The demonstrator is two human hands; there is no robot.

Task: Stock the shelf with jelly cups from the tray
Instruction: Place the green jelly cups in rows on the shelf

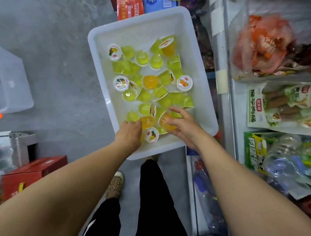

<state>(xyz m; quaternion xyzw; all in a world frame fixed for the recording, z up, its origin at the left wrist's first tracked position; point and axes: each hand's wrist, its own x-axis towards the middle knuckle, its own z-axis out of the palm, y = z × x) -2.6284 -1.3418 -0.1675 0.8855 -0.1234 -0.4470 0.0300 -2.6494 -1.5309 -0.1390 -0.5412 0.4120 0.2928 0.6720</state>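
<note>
Head view, from the left: left hand [130, 132] curls fingers onto 1 orange jelly cup [147, 122], right hand [182, 126] pinches another orange cup [167, 121] (both low in the white tray [102, 37]); slick cups could slip before reaching the shelf [238, 101].

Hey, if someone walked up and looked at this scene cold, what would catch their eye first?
Probably the white tray on the grey floor in the middle, scattered with yellow-green and orange jelly cups. Next, both bare hands reaching into its near end: the right hand closing on an orange cup, the left hand on another. To the right stands a cluttered shelf of snack packets.
</note>
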